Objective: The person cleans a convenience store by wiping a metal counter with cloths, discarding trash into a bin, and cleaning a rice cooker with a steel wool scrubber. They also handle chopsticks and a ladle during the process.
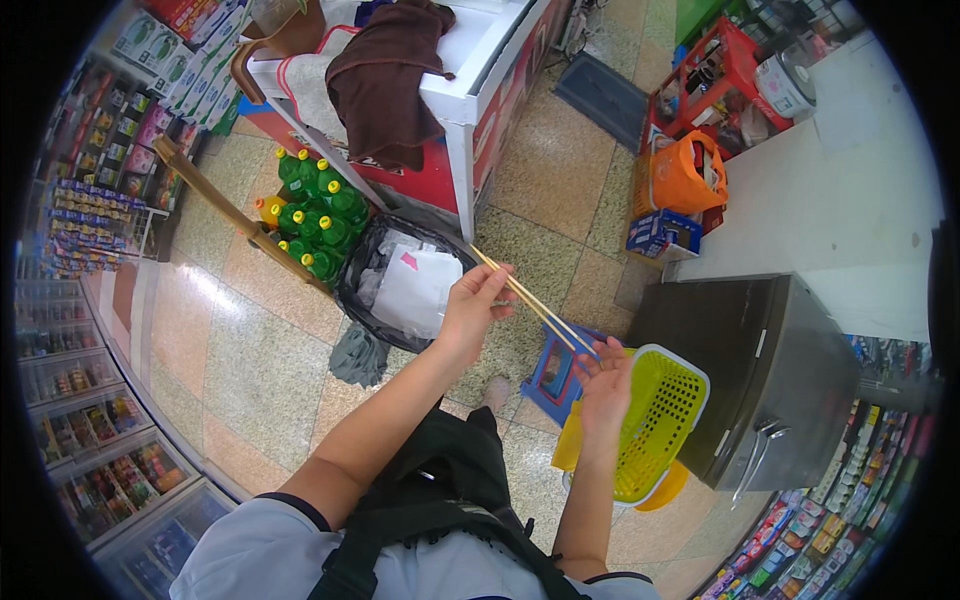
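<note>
My left hand [476, 304] pinches a pair of thin wooden chopsticks [534, 301], held slantwise in front of me. Their far ends point up and left; the near ends slope down toward my right hand [604, 382]. That hand is palm up with its fingers loosely apart, close to the near ends; whether a fingertip touches them is hard to see. Below my left hand stands a bin lined with a black plastic bag [351, 281], holding white paper [420, 292]. Under my right hand are a yellow-green plastic basket [664, 397] and a blue plastic stool [551, 371].
A metal cabinet [709, 322] stands at the right. Several green bottles [322, 210] and a wooden pole [225, 206] are left of the bin. Ahead is a white-topped counter [472, 82] with a brown cloth [386, 82]. A grey rag [360, 356] lies on the tiled floor [262, 360].
</note>
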Demonstrator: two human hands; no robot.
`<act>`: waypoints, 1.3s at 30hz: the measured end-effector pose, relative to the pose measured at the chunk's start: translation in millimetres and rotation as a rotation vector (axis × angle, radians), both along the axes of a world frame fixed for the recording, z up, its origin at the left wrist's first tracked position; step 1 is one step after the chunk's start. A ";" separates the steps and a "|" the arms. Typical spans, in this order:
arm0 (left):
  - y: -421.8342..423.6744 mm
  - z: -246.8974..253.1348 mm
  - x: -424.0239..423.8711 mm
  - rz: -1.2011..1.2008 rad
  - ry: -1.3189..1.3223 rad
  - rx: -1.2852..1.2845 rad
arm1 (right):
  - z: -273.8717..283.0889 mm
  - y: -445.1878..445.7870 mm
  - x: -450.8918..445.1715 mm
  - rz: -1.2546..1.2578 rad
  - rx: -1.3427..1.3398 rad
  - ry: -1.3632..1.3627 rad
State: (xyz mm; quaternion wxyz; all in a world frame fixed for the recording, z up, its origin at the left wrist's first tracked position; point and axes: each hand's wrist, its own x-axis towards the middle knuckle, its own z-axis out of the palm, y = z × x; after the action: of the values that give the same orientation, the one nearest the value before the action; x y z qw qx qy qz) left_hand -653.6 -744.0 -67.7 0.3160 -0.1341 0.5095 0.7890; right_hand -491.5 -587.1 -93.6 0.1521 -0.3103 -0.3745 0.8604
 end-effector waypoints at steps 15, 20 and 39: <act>2.7 -5.9 19.4 -0.054 0.009 -0.056 | -7.3 -30.3 -17.2 0.291 0.787 -0.273; -1.7 -10.3 17.7 -0.023 0.000 -0.041 | -12.8 -25.7 -12.9 0.277 0.781 -0.275; -10.3 -14.0 15.2 0.020 -0.083 0.007 | 3.7 -14.3 -4.4 0.359 0.573 -0.293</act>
State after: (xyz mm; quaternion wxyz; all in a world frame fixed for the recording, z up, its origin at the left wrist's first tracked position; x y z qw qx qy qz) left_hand -638.4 -754.4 -81.8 0.3295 -0.1706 0.4920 0.7875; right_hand -495.9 -601.3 -89.9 0.0240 -0.3044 -0.6666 0.6800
